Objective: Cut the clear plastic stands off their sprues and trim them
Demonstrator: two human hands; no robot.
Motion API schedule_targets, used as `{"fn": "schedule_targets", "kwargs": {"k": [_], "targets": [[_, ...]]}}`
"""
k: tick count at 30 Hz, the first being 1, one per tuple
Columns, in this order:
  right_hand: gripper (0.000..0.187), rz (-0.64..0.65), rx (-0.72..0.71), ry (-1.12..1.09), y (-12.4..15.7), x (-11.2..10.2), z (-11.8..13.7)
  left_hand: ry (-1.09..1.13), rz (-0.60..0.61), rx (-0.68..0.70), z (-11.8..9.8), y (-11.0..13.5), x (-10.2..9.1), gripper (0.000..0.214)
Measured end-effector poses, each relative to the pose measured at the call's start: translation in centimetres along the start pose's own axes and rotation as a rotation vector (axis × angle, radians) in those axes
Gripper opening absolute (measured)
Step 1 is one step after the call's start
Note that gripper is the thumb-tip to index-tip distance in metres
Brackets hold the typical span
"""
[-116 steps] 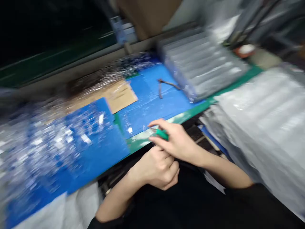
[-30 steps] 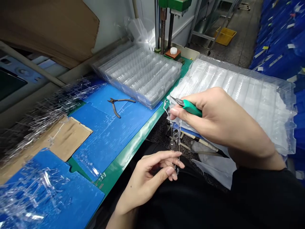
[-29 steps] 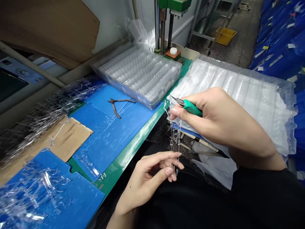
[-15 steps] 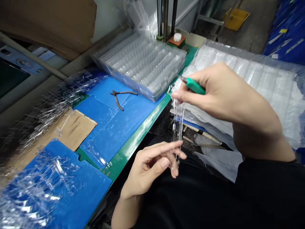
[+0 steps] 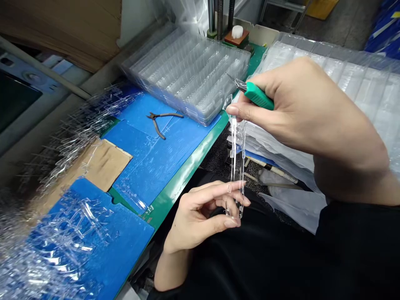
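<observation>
A long clear plastic frame [image 5: 236,160] hangs upright between my hands, over my lap. My right hand [image 5: 300,110] pinches its top end and also grips green-handled cutters [image 5: 254,94], whose metal tip points up and left. My left hand [image 5: 201,212] is below, with thumb and fingertips closed on the frame's bottom end. Both hands are just off the bench's green front edge [image 5: 184,175].
Blue mats [image 5: 156,154] and a cardboard piece [image 5: 100,164] cover the bench. Brown pliers [image 5: 162,121] lie on the mat. Heaps of clear plastic scrap [image 5: 62,233] lie at the left. Clear compartment trays stand behind [image 5: 190,73] and at the right [image 5: 359,83]. A press column [image 5: 220,16] rises at the back.
My right hand has lifted the top of the clear frame higher and slightly right. The left hand stays on its bottom end. The view has tilted downward.
</observation>
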State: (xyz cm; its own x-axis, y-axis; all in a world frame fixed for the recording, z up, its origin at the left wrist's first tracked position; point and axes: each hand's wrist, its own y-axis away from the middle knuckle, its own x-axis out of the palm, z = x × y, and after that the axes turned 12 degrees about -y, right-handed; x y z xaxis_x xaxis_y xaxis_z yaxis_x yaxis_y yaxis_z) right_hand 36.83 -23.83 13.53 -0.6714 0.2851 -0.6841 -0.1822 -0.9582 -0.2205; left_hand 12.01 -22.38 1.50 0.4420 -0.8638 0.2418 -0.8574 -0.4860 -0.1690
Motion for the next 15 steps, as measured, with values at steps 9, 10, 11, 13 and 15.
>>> {"fn": "schedule_targets", "kwargs": {"k": [9, 10, 11, 13, 15], "targets": [[0.051, -0.009, 0.024, 0.077, -0.1, 0.1, -0.1, -0.13, 0.011, -0.008, 0.3, 0.1, 0.0, 0.055], [0.05, -0.038, 0.034, 0.12, -0.1, -0.5, -0.6, -0.241, -0.026, -0.023, 0.3, 0.3, -0.5, 0.055], [0.047, -0.103, 0.049, 0.169, -0.2, -1.5, -1.3, -0.412, -0.107, -0.048, 0.3, 0.6, -1.2, 0.057], [0.039, -0.304, 0.1, 0.281, -0.2, -4.1, -3.6, -0.88, -0.403, -0.145, 0.4, 1.8, -3.8, 0.062], [0.041, -0.499, 0.214, 0.419, -0.1, -7.1, -6.6, -1.336, -0.766, -0.325, 0.7, 3.7, -7.4, 0.069]]}}
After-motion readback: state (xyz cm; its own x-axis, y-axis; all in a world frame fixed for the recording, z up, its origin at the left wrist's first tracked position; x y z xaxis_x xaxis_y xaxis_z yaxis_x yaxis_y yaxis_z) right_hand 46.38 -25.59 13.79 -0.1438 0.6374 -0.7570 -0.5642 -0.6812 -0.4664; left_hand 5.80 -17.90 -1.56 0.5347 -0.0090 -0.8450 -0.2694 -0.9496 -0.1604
